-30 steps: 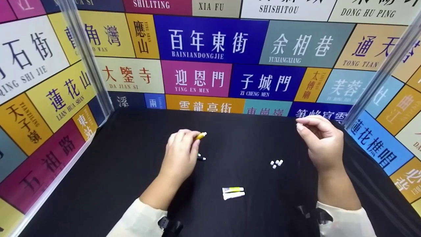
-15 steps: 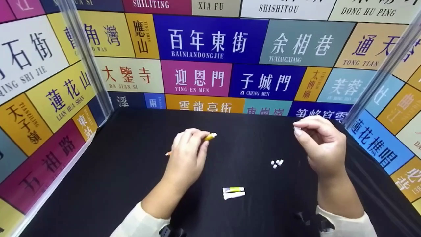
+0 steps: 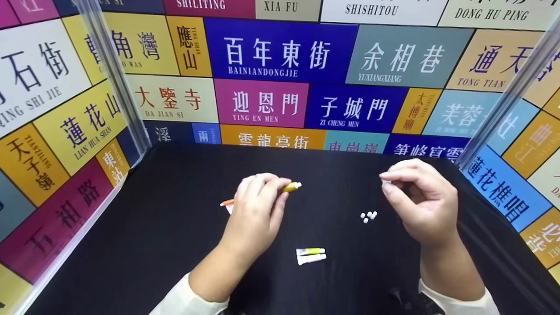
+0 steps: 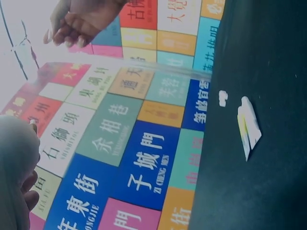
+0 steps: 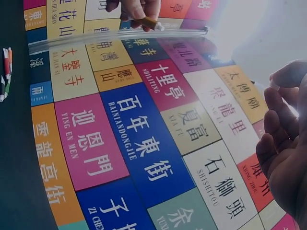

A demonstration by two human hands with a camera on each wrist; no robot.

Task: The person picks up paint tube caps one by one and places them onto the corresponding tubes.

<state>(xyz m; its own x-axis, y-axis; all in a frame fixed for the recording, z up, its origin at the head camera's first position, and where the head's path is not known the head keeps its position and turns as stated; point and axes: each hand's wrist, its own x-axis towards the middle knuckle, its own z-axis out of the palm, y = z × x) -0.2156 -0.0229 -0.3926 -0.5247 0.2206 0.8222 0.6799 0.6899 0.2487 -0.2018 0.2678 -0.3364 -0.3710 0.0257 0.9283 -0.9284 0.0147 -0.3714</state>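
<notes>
My left hand [image 3: 258, 212] pinches a small ochre-yellow paint tube [image 3: 291, 187] between thumb and fingers, its white tip pointing right. In the right wrist view the same yellow tube [image 5: 147, 22] shows above the table. My right hand [image 3: 426, 203] pinches a tiny white cap [image 3: 386, 182] between thumb and index finger, its other fingers curled. Several white caps [image 3: 369, 216] lie on the black cloth between the hands. An orange tube [image 3: 227, 203] sticks out from behind the left hand, which hides the tubes near it; a red tube [image 5: 6, 62] shows in that group.
Nearer on the cloth, a yellow-green tube [image 3: 313, 251] and a white tube [image 3: 312, 259] lie side by side. A black cloth [image 3: 175, 245] covers the table. Panels of coloured street-name signs [image 3: 280, 50] rise behind and on both sides.
The left hand has moved right with the yellow tube, uncovering the orange tube. The right hand has come slightly left and down with the cap.
</notes>
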